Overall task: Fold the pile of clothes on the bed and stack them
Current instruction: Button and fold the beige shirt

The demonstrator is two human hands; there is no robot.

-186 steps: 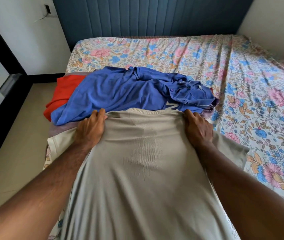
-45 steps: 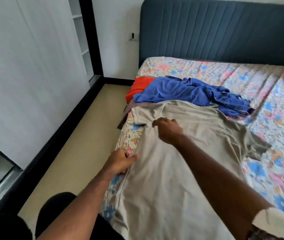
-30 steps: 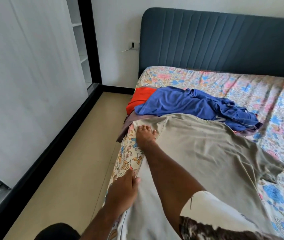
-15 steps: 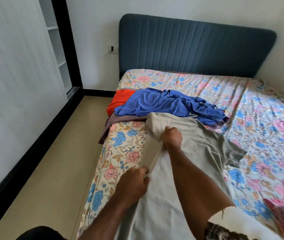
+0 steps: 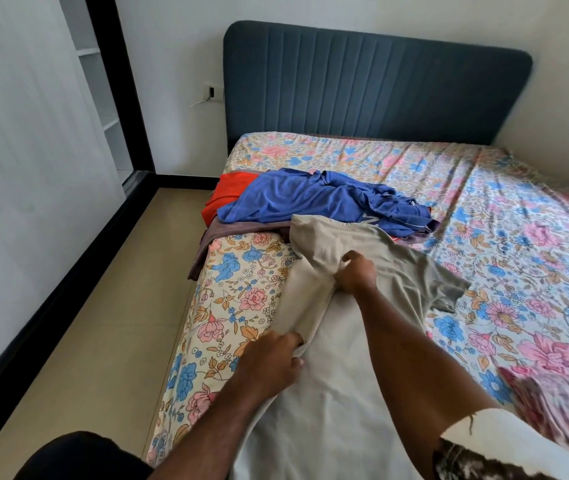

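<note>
Wardrobe panel [image 5: 26,140]: at far left, apart from the bed, no part in what we are doing.
Floral bedsheet [image 5: 241,306]: its left margin now lies bare beside the shirt; a second ago the shirt's left edge and sleeve covered that strip right to the mattress edge.
Left hand [image 5: 272,363]: we grip the folded left edge of the beige T-shirt low down, fingers curled round a bunch of cloth. It has held that edge throughout and has come inward with it.
Beige T-shirt [image 5: 345,393]: it lies lengthwise on the near left part of the bed, collar end toward the pile. Its left side has just been carried over onto the body, leaving a long fold between our two hands.
Right hand [image 5: 355,273]: we clutch the shoulder end of that fold, fingers closed on the cloth. A second ago this hand was out at the left sleeve, near the mattress edge.
Right sleeve [image 5: 445,289]: it lies spread out on the sheet, not yet folded.
Pile [image 5: 310,202]: a blue garment on top, an orange one [image 5: 227,195] and a brownish one [image 5: 238,228] beneath, touching the T-shirt's collar end and all unfolded.
Meaning for the task: we judge the first lengthwise fold of the first garment nearly laid; the right side, the crosswise fold and the whole pile remain.
</note>
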